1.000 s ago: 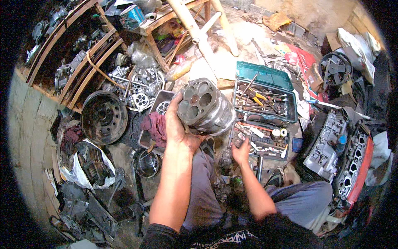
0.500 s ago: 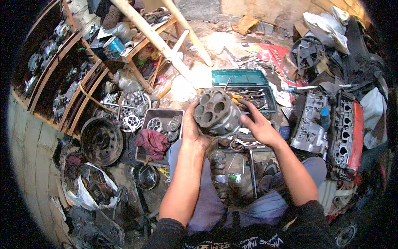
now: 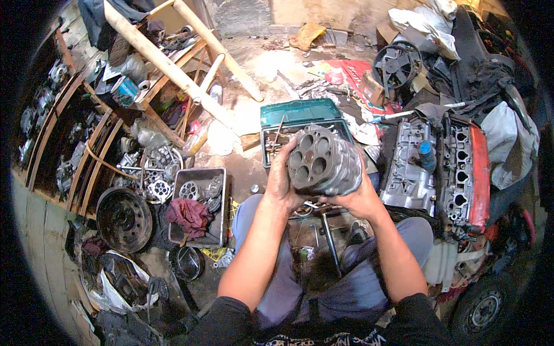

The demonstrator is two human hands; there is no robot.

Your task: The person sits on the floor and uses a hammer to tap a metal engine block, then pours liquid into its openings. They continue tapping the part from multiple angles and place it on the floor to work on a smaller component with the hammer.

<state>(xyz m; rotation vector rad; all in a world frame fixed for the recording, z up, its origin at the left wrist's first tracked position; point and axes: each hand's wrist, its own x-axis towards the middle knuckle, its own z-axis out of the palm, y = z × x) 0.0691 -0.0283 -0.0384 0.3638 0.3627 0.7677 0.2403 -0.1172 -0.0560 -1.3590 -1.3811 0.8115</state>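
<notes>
I hold a heavy grey metal cylinder block (image 3: 322, 160) between both palms, its face with a ring of round bores tilted up toward me. My left hand (image 3: 281, 185) is closed round its left side. My right hand (image 3: 358, 193) grips its right side and underside. Just behind it lies an open teal toolbox (image 3: 294, 109) with tools. A grey plastic tray (image 3: 223, 226) to the left holds round perforated metal parts (image 3: 188, 191) and a maroon rag (image 3: 188, 216). A black bar (image 3: 329, 243) lies below the block, between my legs.
Wooden shelves (image 3: 102, 148) with metal parts stand left, beside a steel wheel rim (image 3: 123, 220). Leaning poles (image 3: 144, 57) are at the back left. Engine heads (image 3: 408, 167), a tire (image 3: 482, 305), a pulley (image 3: 396, 64) and white sacks (image 3: 505, 144) crowd the right.
My right hand has come up from the toolbox to the block, so both hands now hold it. The block has moved to the right, and the view has shifted.
</notes>
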